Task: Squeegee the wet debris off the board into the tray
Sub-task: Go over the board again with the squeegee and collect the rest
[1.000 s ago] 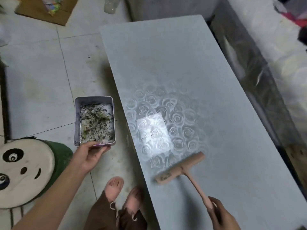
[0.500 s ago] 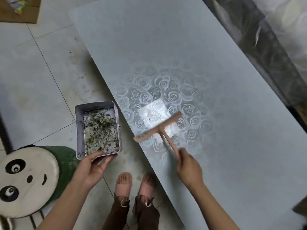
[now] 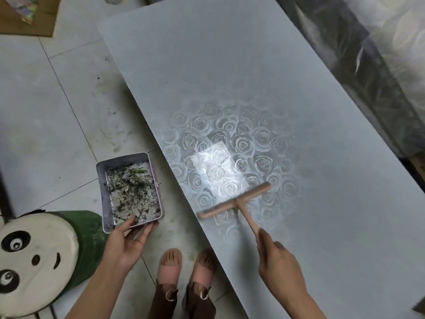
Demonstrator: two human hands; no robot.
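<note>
Right hand (image 3: 279, 265), gripping the squeegee (image 3: 236, 201) handle, is pulling it back toward 5 o'clock on the board (image 3: 299, 88), resetting for another stroke, while left hand (image 3: 125, 240) is holding the debris-filled tray (image 3: 101, 192) at 9 o'clock.

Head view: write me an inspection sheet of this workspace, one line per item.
Surface: rose-patterned board, glare patch, few dark specks there.
Job's things: squeegee, head on the board near its left edge; tray holding wet debris, apart from the board.
Clutter: cardboard on floor, far left.
Hands: left hand grips the tray's near end; right hand grips the squeegee handle.
Cables: nothing seen.
Surroundings: tiled floor, panda stool, slippered feet, dark wrapped bulk right of the board.
</note>
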